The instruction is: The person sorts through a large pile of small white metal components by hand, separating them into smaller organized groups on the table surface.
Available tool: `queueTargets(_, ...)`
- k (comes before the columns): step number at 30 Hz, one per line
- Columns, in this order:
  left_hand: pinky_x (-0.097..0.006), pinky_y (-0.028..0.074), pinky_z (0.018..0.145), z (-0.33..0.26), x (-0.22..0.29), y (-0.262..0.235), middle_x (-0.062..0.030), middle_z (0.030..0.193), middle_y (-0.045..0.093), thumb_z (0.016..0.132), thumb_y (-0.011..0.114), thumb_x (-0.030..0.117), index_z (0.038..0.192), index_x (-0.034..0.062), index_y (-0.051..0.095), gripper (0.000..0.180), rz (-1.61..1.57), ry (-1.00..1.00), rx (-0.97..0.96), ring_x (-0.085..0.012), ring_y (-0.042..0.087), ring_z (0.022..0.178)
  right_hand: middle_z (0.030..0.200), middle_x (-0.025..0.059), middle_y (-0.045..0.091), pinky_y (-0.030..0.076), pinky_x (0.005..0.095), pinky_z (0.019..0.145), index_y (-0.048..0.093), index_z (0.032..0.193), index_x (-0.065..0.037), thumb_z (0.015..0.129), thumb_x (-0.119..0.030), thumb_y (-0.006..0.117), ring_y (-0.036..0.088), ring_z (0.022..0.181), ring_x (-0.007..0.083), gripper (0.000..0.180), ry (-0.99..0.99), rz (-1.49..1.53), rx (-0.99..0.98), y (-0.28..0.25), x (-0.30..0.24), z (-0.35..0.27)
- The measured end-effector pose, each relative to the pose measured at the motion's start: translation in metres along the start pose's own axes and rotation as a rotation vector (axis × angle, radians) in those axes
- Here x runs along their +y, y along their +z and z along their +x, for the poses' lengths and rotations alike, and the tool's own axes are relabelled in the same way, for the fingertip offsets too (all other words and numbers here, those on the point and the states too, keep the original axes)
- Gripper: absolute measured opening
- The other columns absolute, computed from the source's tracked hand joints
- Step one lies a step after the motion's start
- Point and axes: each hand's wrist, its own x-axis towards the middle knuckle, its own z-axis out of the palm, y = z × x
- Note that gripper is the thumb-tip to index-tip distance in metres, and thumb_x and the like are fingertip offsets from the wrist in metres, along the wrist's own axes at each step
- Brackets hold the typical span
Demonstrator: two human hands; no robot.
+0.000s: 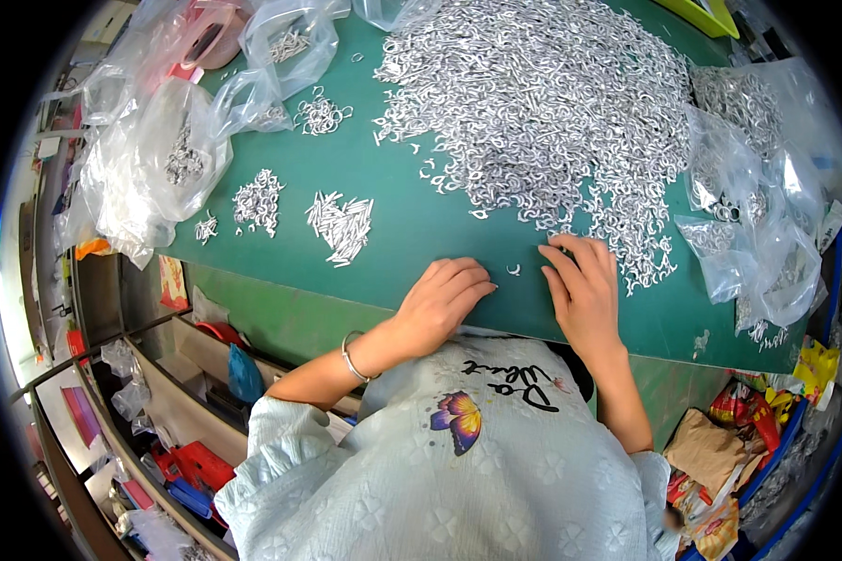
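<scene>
A large heap of small silver metal pieces (pixel 533 103), many of them curved like crescents, covers the far middle and right of the green table (pixel 402 238). At the heap's near edge is my right hand (pixel 582 292), its fingers bent and apart, fingertips at the loose pieces. One small curved metal piece (pixel 514 270) lies alone between my two hands. My left hand (pixel 442 299) rests near the table's front edge, fingers curled together and pointing right. Its thumb and the underside of its fingers are hidden, so anything in them does not show.
Left on the table are small piles of metal rods (pixel 341 228), small silver pieces (pixel 258 201) and rings (pixel 323 114). Clear plastic bags (pixel 164 159) stand beyond them; more bags (pixel 753 215) of metal parts are at the right. Drawers (pixel 192 383) flank my left side.
</scene>
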Motion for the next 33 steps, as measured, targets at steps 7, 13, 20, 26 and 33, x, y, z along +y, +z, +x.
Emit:
queueTargets(7, -0.041, 0.042, 0.085, -0.005, -0.006, -0.007, -0.0093, 0.104, 0.059, 0.076, 0.066, 0.000, 0.106, 0.0027, 0.065, 0.029, 0.003, -0.053, 0.039, -0.0281, 0.057, 0.100, 0.097, 0.0061, 0.058, 0.041, 0.0368, 0.074, 0.066, 0.095, -0.004, 0.075, -0.005, 0.072, 0.054, 0.089, 0.0252, 0.020, -0.044, 0.096, -0.068, 0.022, -0.009, 0.000)
queueTargets(13, -0.039, 0.036, 0.082, -0.016, -0.029, -0.027, -0.0088, 0.105, 0.057, 0.078, 0.067, 0.001, 0.105, 0.0052, 0.063, 0.028, 0.260, -0.222, 0.214, -0.0255, 0.054, 0.102, 0.097, 0.0067, 0.058, 0.039, 0.0385, 0.076, 0.065, 0.090, -0.004, 0.079, -0.003, 0.071, 0.053, 0.090, 0.0270, 0.013, 0.072, -0.076, 0.044, 0.009, 0.005, -0.009)
queueTargets(20, -0.044, 0.034, 0.094, -0.023, -0.028, -0.036, -0.0124, 0.114, 0.053, 0.077, 0.064, -0.007, 0.111, 0.0037, 0.059, 0.036, 0.408, -0.457, 0.445, -0.0310, 0.051, 0.108, 0.101, 0.0111, 0.060, 0.043, 0.0392, 0.085, 0.064, 0.096, -0.001, 0.079, 0.002, 0.069, 0.056, 0.098, 0.0294, 0.018, 0.094, -0.010, 0.054, 0.006, -0.009, -0.004)
queueTargets(26, -0.044, 0.036, 0.103, -0.061, -0.019, -0.034, -0.0175, 0.124, 0.048, 0.079, 0.059, -0.008, 0.119, -0.0005, 0.054, 0.041, 0.157, -0.569, 0.862, -0.0320, 0.048, 0.114, 0.130, 0.0169, 0.055, 0.042, 0.0413, 0.103, 0.056, 0.125, 0.000, 0.085, 0.000, 0.065, 0.051, 0.124, 0.0359, 0.041, -0.007, 0.398, -0.286, 0.028, -0.043, 0.024)
queueTargets(33, -0.057, 0.014, 0.116, -0.052, -0.045, -0.067, -0.0266, 0.155, 0.018, 0.083, 0.074, 0.025, 0.147, -0.0047, 0.023, 0.087, 0.314, -0.771, 0.385, -0.0459, 0.015, 0.145, 0.149, 0.0232, 0.035, 0.032, 0.0450, 0.113, 0.029, 0.144, 0.007, 0.091, -0.006, 0.059, 0.035, 0.138, 0.0384, 0.063, -0.228, 0.265, -0.352, 0.099, -0.075, 0.070)
